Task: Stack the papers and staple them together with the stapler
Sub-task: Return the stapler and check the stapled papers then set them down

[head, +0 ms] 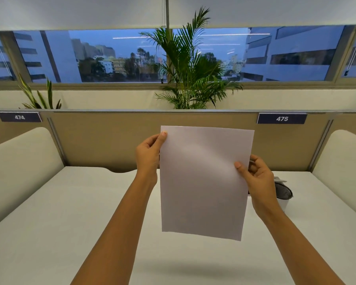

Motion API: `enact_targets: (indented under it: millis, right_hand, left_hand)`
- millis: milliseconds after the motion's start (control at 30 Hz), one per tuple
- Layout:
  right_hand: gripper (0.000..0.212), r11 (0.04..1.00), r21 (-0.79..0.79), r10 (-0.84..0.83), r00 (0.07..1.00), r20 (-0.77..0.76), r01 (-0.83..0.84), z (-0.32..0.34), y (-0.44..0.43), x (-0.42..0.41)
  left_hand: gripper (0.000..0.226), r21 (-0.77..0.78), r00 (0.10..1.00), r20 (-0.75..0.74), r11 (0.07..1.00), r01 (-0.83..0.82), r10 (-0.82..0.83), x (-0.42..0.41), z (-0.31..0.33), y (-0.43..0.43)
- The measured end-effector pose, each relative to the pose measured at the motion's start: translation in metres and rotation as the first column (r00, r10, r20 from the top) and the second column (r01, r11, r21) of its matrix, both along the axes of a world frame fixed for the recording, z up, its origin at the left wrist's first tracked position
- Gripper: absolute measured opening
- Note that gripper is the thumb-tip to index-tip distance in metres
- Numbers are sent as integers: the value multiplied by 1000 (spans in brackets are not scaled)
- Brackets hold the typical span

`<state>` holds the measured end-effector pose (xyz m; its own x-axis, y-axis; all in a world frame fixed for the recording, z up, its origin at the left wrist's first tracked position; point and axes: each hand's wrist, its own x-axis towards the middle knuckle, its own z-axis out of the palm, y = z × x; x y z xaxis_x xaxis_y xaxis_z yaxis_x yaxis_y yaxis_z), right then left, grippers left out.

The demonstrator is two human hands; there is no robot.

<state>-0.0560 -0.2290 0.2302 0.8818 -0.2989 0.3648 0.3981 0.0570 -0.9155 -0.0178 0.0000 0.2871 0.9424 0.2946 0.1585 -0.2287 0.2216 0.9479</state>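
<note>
While the papers (203,182) hang upright in the air above the white desk (49,233), both hands have them pinched: the left hand (148,155) grips the papers' upper left edge, thumb on the front, and the right hand (257,179) clamps the right edge midway down. Just right of the papers, behind that right hand, a small white-and-dark object (283,193) sits on the desk, partly hidden

Counter (60,223) bare left and centre, free to pass. Mesh cup (283,192) stands far right. Partition (132,140) walls the back edge, side dividers (19,171) flank.
</note>
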Motion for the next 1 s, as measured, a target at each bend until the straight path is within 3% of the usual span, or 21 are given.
enact_targets:
  millis: [167, 300, 367, 500, 567, 700, 833, 900, 1000]
  right_hand:
    - [17, 995, 62, -83, 996, 29, 81, 8, 7, -8]
    - [14, 966, 120, -237, 970, 47, 230, 13, 23, -14]
    - [14, 946, 135, -305, 950, 61, 295, 14, 36, -16]
    - [25, 964, -27, -256, 950, 180, 265, 16, 68, -27]
    - [31, 969, -121, -182, 956, 230, 214, 16, 83, -34]
    - [43, 905, -403, -35, 970, 241, 133, 11, 98, -37]
    - [49, 782, -616, 118, 950, 291, 91, 7, 94, -35]
    - [45, 797, -595, 119, 940, 319, 101, 12, 83, -32]
    - [42, 874, -425, -68, 923, 378, 238, 30, 57, -21]
  left_hand:
    - [20, 4, 999, 31, 1000, -24, 24, -7, 5, -2]
    - [35, 173, 989, 104, 977, -126, 109, -17, -4, -15]
    - [35, 218, 986, 158, 972, -89, 54, -31, -9, -30]
    - [42, 266, 956, 105, 934, 238, -274, -56, -13, -63]
    - [53, 276, 932, 100, 910, 309, -347, -61, -13, -70]
    - [21, 220, 941, 146, 938, 269, -304, -64, -6, -61]
    - [18, 236, 957, 179, 954, 184, -228, -58, -1, -35]
    - [19, 215, 959, 190, 962, 167, -209, -54, 3, -22]
    - [20, 201, 950, 194, 958, 206, -245, -50, 7, -4]
